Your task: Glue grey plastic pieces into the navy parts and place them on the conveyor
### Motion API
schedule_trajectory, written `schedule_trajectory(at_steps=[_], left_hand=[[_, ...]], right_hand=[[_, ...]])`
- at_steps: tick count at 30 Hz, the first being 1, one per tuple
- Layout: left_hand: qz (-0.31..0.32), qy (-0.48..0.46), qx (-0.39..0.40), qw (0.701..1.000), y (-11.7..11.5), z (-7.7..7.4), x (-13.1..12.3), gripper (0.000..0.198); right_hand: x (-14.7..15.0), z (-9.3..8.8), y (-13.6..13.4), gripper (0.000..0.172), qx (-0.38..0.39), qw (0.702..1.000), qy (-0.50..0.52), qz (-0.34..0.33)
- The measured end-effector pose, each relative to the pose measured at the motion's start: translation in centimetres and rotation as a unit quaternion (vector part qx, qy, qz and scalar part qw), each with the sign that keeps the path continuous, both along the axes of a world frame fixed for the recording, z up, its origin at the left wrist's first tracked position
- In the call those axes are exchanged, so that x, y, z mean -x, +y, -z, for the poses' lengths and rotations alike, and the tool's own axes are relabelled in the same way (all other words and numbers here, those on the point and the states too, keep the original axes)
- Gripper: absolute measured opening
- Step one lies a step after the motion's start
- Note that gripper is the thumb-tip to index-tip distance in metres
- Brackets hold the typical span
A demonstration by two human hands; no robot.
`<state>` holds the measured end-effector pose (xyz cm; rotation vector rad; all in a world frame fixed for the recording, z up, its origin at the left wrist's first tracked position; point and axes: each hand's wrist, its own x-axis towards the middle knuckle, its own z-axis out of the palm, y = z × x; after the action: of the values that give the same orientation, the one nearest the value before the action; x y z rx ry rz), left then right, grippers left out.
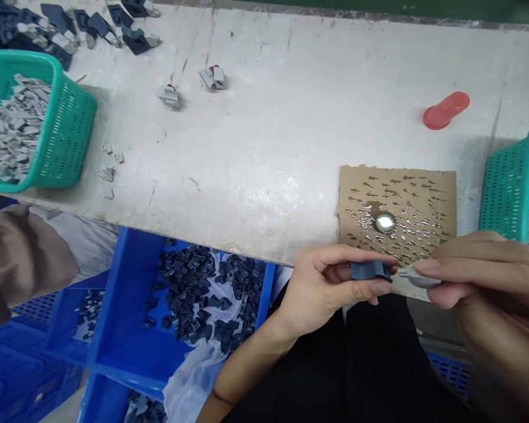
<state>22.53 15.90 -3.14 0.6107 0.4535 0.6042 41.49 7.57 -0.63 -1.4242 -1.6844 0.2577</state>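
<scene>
My left hand [324, 288] grips a dark blue plastic part [370, 271] between thumb and fingers, just past the table's front edge. Close to its right end, my right hand [480, 276] pinches a small light grey plastic piece [423, 277], its narrow tip pointing at the blue part. A slight gap seems to separate the two pieces. Behind both hands lies a brown cardboard sheet [441, 182] dotted with glossy drops. On it sits a small round metal cap [385, 222] that looks filled with shiny liquid.
Green baskets of grey pieces stand left [66, 129] and right [506, 182]. A red plastic cup-like piece [446, 111] lies farther back. Blue-and-grey parts [134, 38] are piled back left. A blue crate [132, 317] of dark parts is below the edge. Another person's sleeve [30, 252] shows left.
</scene>
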Motion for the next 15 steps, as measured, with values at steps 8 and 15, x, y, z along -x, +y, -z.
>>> schedule_trajectory(at_steps=[8,15], left_hand=[[0.038,0.088,-0.021,0.995,0.5,-0.8,0.6,0.034],[0.212,0.191,-0.094,0.954,3.1,-0.6,0.1,0.028]], right_hand=[[0.4,-1.1,0.0,0.039,0.014,0.994,-0.046,-0.101],[1.9,3.2,0.2,0.039,-0.044,0.998,0.038,-0.005]])
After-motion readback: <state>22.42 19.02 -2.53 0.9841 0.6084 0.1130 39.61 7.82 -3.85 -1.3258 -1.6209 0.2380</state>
